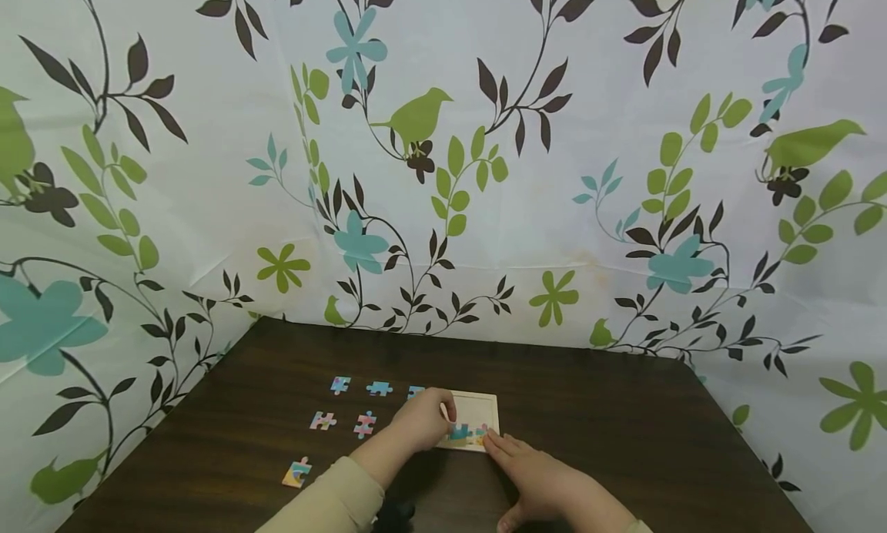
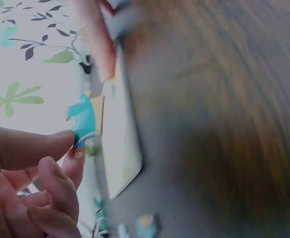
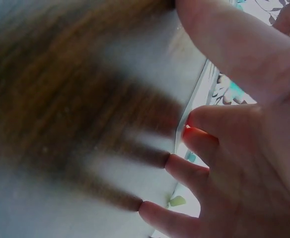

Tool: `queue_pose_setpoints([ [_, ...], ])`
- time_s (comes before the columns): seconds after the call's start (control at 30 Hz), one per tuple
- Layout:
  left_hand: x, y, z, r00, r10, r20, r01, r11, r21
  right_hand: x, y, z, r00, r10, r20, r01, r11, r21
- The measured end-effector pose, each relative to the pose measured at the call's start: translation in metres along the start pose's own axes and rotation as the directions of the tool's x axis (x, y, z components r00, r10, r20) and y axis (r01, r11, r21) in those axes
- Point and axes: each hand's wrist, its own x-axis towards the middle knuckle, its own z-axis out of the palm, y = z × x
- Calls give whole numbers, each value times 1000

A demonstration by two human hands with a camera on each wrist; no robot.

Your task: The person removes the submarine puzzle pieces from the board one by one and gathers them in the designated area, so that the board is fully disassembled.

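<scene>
My left hand point(image 1: 424, 419) is over the left side of a light wooden puzzle tray point(image 1: 476, 404). Between thumb and fingertips it pinches a puzzle piece point(image 2: 79, 147), blue with a small orange part; whether this piece touches the tray, I cannot tell. Along the tray's near edge lie a teal puzzle piece point(image 1: 460, 432) and, at the near right corner, another colourful piece partly behind my right fingers. My right hand point(image 1: 533, 471) rests with straight, spread fingers at that corner, fingertips touching the tray's edge and the table.
Left of the tray, several loose puzzle pieces lie spread on the dark wooden table point(image 1: 624, 433), among them a blue one point(image 1: 379, 388), a pink one point(image 1: 365, 424) and a yellow-blue one point(image 1: 296, 472). Behind the table hangs a patterned curtain point(image 1: 485, 232). A dark object point(image 1: 393, 515) shows at the bottom.
</scene>
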Motion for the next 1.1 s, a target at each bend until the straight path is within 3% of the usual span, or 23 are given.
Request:
queue_pose_setpoints([
  [0.17, -16, -3, -28, 999, 21, 42, -20, 999, -29, 0, -1, 0, 1000, -1, -4, 1, 1000, 11],
  [0.33, -38, -15, -58, 997, 17, 77, -13, 999, -48, 0, -2, 0, 1000, 1, 1, -1, 1000, 21],
  [0.53, -60, -35, -85, 998, 3, 68, -1, 999, -36, -2, -2, -1, 1000, -8, -2, 8, 999, 36],
  [0.9, -88, -65, -101, 983, -42, 177, 67, 988, -139, 0, -1, 0, 1000, -1, 11, 1, 999, 42],
  [1.1, -95, -77, -102, 979, -77, 187, 100, 988, -116, 0, 0, 0, 1000, 1, 9, -1, 999, 50],
])
